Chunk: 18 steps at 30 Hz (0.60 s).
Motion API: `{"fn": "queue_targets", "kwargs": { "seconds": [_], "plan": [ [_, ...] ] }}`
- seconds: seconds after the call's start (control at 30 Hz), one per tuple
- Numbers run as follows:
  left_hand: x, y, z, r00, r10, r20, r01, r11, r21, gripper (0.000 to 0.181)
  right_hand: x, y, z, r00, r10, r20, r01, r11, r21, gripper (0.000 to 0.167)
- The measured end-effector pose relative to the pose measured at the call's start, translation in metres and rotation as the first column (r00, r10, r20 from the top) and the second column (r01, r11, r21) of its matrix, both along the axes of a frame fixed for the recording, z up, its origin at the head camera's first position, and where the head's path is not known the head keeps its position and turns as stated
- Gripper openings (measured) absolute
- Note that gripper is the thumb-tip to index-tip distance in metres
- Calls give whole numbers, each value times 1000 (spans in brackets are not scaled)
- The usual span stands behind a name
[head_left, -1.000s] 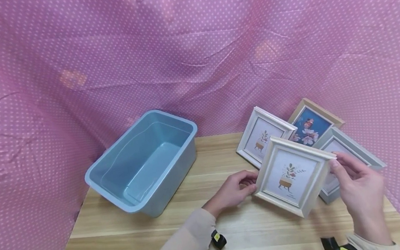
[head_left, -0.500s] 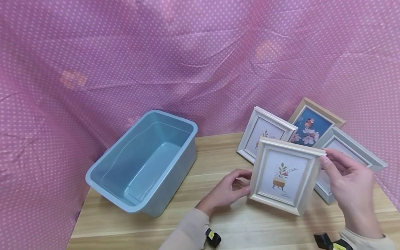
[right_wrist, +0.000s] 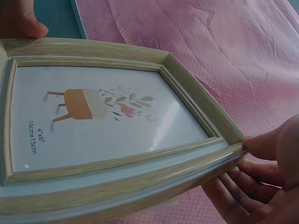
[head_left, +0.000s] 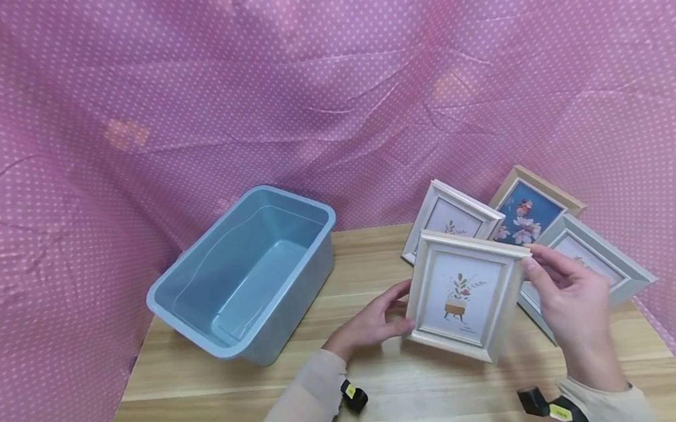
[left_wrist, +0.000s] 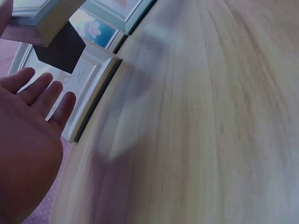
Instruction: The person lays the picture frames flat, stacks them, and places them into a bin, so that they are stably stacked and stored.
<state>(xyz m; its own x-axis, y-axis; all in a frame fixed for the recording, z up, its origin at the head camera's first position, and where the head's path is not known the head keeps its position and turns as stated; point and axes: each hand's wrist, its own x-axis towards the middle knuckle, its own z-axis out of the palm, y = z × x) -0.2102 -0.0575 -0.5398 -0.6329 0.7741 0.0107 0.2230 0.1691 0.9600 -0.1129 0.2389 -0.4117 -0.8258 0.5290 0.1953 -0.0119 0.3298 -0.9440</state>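
A cream-coloured picture frame (head_left: 462, 294) with a potted-plant print is held tilted above the table's right half. My right hand (head_left: 575, 301) pinches its upper right corner, with thumb in front and fingers behind, as the right wrist view of that hand (right_wrist: 261, 182) also shows. At the opposite edge is my left hand (head_left: 374, 322), its thumb at the frame's side. In the left wrist view the left hand's fingers (left_wrist: 39, 93) reach out nearly straight under the frame, not wrapped around it. A dark flap (left_wrist: 60, 49) juts from the frame's underside.
Behind stand a white picture frame (head_left: 476, 209), a tan one (head_left: 543, 184) with a blossom picture, and a grey one (head_left: 626, 263), overlapping. A blue plastic bin (head_left: 298, 301) sits left on the wooden table (head_left: 211, 416). Pink dotted cloth (head_left: 329, 104) hangs around.
The cream picture frame has moved left and turned more toward the camera, both hands travelling with it. More of the grey frame shows now; more of the white one is covered.
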Motion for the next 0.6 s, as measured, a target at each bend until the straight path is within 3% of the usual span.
{"fn": "queue_targets", "kwargs": {
  "seconds": [0.13, 0.33, 0.6],
  "plan": [
    [-3, -5, -3, 1000, -13, 15, 12, 1000, 25, 120, -5, -5, -2, 999, 37, -27, -37, 999, -22, 30],
    [-5, -11, -6, 1000, -9, 12, 8, 999, 39, 121, -13, -13, -5, 993, 72, -89, -82, 991, -108, 28],
    [-4, -20, -4, 1000, 29, 1, -29, 999, 22, 115, -17, -22, -7, 989, 104, -105, -110, 993, -47, 28]
  ]
}}
